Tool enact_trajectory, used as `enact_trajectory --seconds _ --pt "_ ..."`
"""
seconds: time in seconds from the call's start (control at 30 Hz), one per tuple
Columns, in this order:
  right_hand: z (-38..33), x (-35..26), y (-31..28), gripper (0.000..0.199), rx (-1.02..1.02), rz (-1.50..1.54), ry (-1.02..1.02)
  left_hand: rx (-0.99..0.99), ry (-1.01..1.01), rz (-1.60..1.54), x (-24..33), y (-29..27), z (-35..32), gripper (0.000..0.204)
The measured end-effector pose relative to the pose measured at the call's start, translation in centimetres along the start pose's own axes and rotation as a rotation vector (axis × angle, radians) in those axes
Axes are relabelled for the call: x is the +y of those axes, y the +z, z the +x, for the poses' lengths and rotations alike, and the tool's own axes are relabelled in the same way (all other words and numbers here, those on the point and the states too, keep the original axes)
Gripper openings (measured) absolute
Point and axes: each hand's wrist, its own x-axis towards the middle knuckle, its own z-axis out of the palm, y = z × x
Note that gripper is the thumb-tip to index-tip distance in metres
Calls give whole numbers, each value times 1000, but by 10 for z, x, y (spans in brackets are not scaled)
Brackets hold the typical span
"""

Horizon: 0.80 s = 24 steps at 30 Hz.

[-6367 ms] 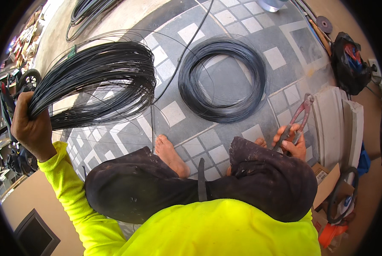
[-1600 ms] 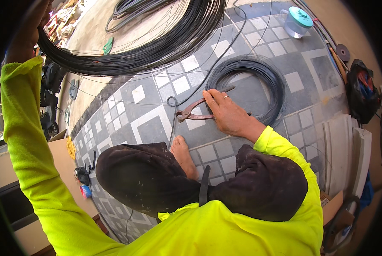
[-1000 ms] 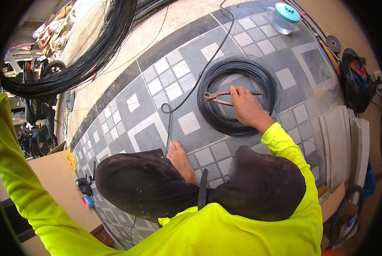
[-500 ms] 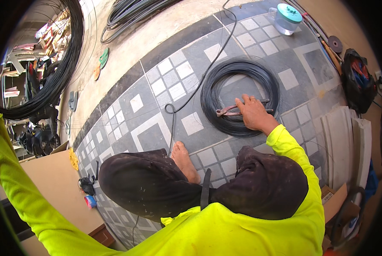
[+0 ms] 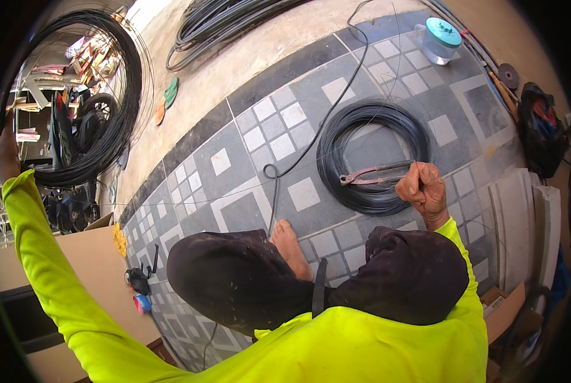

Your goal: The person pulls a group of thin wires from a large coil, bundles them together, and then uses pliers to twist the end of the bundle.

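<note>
- the left hand (image 5: 6, 153) has swung the big wire coil (image 5: 84, 102) lower, fingers closed on its rim.
- right hand (image 5: 424, 188), fist closed on pliers (image 5: 375, 174), rests over the floor coil (image 5: 371, 156); open tile lies beyond the fingertips.

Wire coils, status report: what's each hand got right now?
Left hand raised, gripping big wire coil. Right hand closed on pincers over floor coil. Bare foot and loose wire lie close by.

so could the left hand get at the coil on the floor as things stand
Probably not: the left hand is raised far out to the side, gripping a big wire coil. The floor coil lies by the right hand, which holds the pliers.
</note>
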Motion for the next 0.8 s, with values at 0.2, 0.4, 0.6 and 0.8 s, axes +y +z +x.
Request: enact_trajectory --seconds 0.2,0.4,0.6,0.8 --pt "-32 -80 -75 35 610 -64 -677 -39 78 192 -82 30 -2 61" --pt "-61 -87 -154 32 1086 -955 99 -96 -51 320 -112 30 -50 52" --pt "-13 -129 -75 69 729 -1860 196 -62 52 130 0 59 -118 44" --pt "121 -180 65 85 151 -1537 -381 -220 175 138 76 49 -146 34"
